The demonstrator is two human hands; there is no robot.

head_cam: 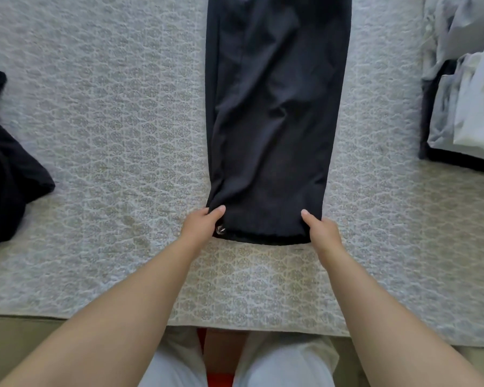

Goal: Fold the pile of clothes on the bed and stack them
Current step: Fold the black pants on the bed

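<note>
Dark trousers (274,113) lie lengthwise down the middle of the bed (109,135), their far end cut off by the top edge. The left hand (200,226) and right hand (323,233) each pinch a near corner of the hem, thumb on top, fingers hidden underneath. A dark garment (3,163) at left and a stack of folded clothes (464,107) at right are both partly out of view.

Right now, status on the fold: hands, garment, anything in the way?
Left hand and right hand each pinch a near corner of the dark trousers. Trousers flat, lengthwise on the bedspread. Dark garment far left, folded stack far right, both apart.
</note>
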